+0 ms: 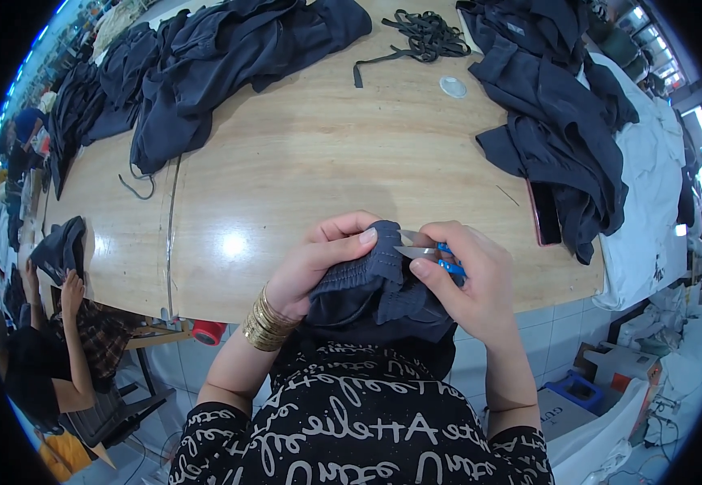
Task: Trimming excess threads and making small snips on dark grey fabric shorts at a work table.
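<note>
A dark navy garment [351,301] with a gathered, elastic waistband [383,257] hangs over the near table edge against my body. My left hand [336,249] pinches the waistband, thumb on top and fingers behind. In my right hand [468,271] is a small pair of thread snips [446,257] with blue handles. Their metal blades are spread and point left, close to the waistband's right edge. Whether a blade touches the cloth or a thread, I cannot tell.
Dark garments [230,69] are heaped at the far left, with more dark garments [553,121] at the right beside white cloth [642,178]. Black cord [428,36] lies tangled at the back near a round pale disc [453,86]. A phone [544,212] sits right. Another person [60,339] handles dark cloth at left.
</note>
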Demonstrator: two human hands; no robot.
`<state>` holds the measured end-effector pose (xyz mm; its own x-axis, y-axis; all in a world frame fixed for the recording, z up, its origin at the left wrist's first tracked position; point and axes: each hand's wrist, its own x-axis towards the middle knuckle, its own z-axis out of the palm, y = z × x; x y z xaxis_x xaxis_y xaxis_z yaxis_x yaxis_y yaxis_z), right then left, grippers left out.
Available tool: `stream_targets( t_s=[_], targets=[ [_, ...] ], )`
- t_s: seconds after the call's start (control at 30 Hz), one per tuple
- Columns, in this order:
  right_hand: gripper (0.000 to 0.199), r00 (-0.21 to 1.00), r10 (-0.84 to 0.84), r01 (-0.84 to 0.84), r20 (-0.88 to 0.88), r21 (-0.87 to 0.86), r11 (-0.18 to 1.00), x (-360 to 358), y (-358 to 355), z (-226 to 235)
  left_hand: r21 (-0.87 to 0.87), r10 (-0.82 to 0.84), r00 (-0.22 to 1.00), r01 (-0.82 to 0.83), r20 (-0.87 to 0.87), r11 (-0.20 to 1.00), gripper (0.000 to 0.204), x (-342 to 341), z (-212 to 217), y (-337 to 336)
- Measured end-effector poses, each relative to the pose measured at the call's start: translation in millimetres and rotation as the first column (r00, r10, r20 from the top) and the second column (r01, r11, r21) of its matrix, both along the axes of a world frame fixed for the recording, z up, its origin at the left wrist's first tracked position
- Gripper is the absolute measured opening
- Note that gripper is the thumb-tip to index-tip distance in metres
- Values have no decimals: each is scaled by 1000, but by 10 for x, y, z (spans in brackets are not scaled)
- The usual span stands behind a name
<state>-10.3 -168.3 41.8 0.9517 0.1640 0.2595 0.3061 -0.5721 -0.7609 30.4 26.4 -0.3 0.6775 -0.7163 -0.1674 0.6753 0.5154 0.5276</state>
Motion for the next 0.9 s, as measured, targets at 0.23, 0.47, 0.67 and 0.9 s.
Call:
stream_targets(
  t_s=[0.23,0.47,0.67,0.9],
  targets=[
    [20,1000,-12,14,24,-53,999,-10,22,38,15,-10,1000,10,29,1000,21,-15,16,5],
    [19,999,-7,7,33,-12,1000,-15,28,39,-2,-22,999,22,40,1000,22,-32,15,4],
    [20,999,-32,32,41,-5,999,-34,4,18,36,-14,998,12,54,999,21,-28,43,-5],
    [20,989,-13,43,147,-202,978,-38,-17,128,168,5,991,-28,135,985,19,-33,76,10]
  ],
)
